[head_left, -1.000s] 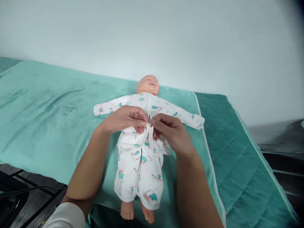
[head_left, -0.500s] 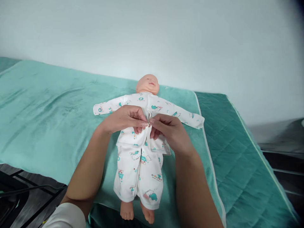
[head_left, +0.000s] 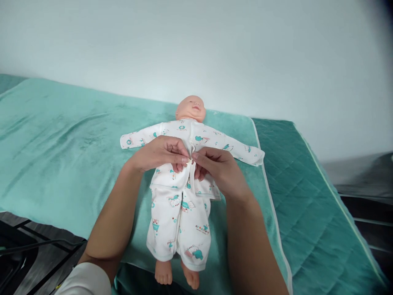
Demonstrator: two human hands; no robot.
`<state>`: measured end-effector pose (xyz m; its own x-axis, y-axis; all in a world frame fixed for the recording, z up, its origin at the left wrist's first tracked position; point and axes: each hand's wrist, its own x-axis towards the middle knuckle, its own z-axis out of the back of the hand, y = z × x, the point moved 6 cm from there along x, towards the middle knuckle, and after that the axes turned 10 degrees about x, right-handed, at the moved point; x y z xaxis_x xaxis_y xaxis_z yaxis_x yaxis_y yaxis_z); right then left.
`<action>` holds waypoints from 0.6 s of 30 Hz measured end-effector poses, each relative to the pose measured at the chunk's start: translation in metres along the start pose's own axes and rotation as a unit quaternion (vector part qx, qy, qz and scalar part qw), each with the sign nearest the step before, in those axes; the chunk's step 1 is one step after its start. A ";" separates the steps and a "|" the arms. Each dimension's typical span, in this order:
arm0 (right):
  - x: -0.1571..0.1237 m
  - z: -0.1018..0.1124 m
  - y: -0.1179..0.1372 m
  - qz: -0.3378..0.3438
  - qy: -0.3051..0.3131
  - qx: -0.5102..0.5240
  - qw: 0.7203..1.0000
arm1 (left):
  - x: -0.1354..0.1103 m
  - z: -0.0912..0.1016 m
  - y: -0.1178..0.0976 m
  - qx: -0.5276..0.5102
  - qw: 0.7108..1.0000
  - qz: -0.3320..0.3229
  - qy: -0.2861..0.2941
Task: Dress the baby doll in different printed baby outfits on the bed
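Note:
A baby doll (head_left: 192, 107) lies on its back, its arms spread wide, dressed in a white printed baby shirt (head_left: 167, 177) and matching pants (head_left: 193, 235). Both my hands meet over its belly at the shirt's front opening. My left hand (head_left: 166, 153) pinches one front edge between thumb and fingers. Close beside it, my right hand (head_left: 215, 164) pinches the other edge. The fingertips nearly touch and hide most of the small fastening between them. Below my hands the two shirt fronts hang apart.
Under the doll lies a light green blanket (head_left: 70, 159) with a pale border. A darker quilted cover (head_left: 301, 205) extends to the right. Behind stands a white wall (head_left: 196, 49). Dark metal bars and a cable (head_left: 46, 242) show at the lower left.
Both hands keep their pinch on the shirt edges; the fingertips have shifted very slightly left. The doll lies as before.

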<state>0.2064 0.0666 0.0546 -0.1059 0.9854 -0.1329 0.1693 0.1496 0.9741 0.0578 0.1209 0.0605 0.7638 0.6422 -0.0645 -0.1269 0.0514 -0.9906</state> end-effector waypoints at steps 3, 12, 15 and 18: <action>0.000 -0.001 0.000 -0.004 0.003 -0.009 1.000 | 0.000 0.000 0.000 0.005 1.000 0.008 -0.002; 0.002 -0.003 -0.001 -0.004 0.013 -0.008 1.000 | 0.000 -0.001 -0.002 0.022 0.999 0.021 -0.013; 0.002 -0.002 -0.002 -0.003 0.027 0.006 1.000 | 0.000 -0.002 -0.003 0.027 0.999 0.023 -0.011; 0.002 -0.001 -0.003 -0.006 0.024 0.026 0.999 | 0.000 -0.002 -0.002 0.033 0.999 0.020 -0.007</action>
<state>0.2051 0.0684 0.0513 -0.1560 0.9785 -0.1350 0.2173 0.1673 0.9617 0.0595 0.1189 0.0625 0.7481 0.6559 -0.1012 -0.1980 0.0751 -0.9773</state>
